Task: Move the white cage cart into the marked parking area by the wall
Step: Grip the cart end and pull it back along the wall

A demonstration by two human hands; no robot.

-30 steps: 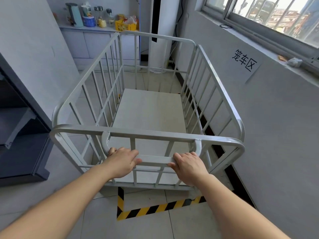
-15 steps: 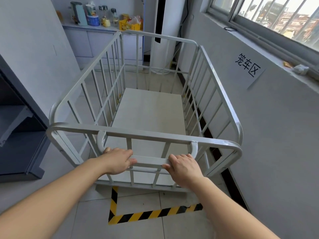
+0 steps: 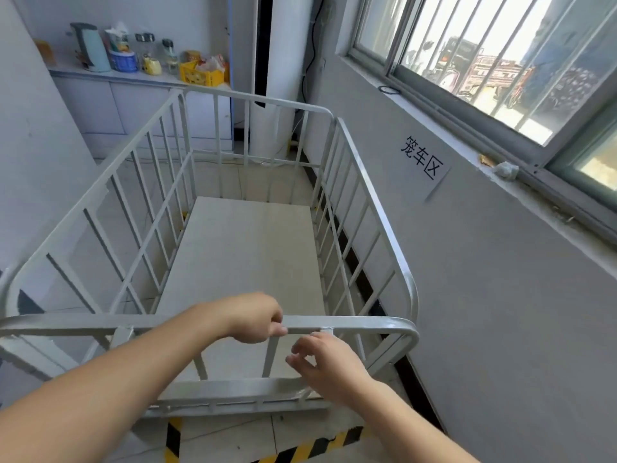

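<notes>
I cannot see the wheels of the white cage cart [image 3: 247,248]; its base plate and near rails hide them. The near left corner of the cart is cut off by the left edge. The yellow-black floor tape [image 3: 173,439] shows only in short pieces below the cart, the rest is under it or past the bottom edge. The right hand [image 3: 325,364] is blurred, so its grip is unclear. The small jars on the far counter [image 3: 100,75] are too small to read.
</notes>
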